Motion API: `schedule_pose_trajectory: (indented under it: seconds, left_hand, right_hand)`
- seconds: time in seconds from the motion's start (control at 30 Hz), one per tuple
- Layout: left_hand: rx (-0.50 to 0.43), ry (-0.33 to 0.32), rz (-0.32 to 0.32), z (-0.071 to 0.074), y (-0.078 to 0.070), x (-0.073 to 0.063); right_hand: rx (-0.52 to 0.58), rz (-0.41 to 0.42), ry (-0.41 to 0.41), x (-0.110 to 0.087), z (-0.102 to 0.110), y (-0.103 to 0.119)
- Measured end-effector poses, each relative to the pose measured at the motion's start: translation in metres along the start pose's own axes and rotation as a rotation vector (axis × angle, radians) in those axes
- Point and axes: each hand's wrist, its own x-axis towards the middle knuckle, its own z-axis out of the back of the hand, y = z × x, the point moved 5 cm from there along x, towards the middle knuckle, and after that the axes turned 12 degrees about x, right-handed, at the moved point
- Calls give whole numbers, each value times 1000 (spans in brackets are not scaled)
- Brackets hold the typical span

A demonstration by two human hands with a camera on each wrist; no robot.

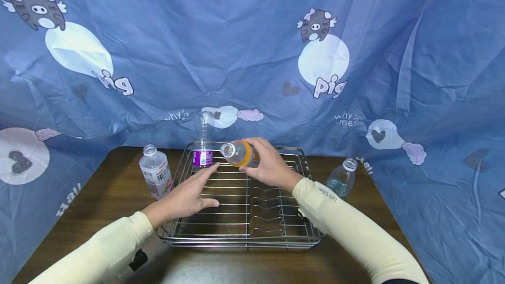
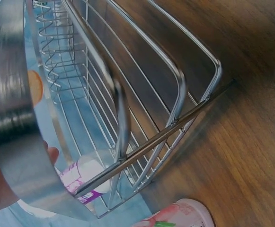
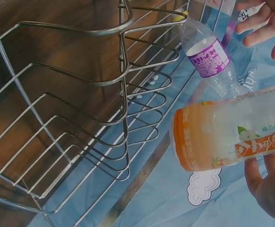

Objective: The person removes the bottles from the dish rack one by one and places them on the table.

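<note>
My right hand (image 1: 272, 165) grips a clear plastic bottle with an orange label (image 1: 236, 154), tilted with its mouth toward the left. It is above the back of a metal wire dish rack (image 1: 236, 239). The right wrist view shows the orange base of that bottle (image 3: 187, 137) apart from the wires. My left hand (image 1: 185, 196) is over the rack's left side, fingers straight, thumb apart, holding nothing. Just beyond its fingertips, an empty bottle with a purple label (image 1: 203, 157) stands in the rack's back left corner.
Left of the rack, a bottle with a white and pink label (image 1: 157, 174) stands on the wooden table (image 1: 98, 205). A clear bottle (image 1: 341, 181) stands to the right, partly behind my right sleeve. A blue patterned cloth (image 1: 244, 56) hangs behind the table.
</note>
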Motion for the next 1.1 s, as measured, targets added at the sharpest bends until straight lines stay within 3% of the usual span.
schedule_pose_trajectory:
  seconds: [0.2,0.47,1.1]
  left_hand:
    - [20,-9,3,0,-1,1]
    - [24,-7,-5,1,-1,3]
    - [34,1,-13,0,-2,6]
  right_hand:
    - [44,-22,-3,-1,1,1]
    - [196,-109,-38,-2,1,-2]
    - [264,-135,-41,-3,-1,-3]
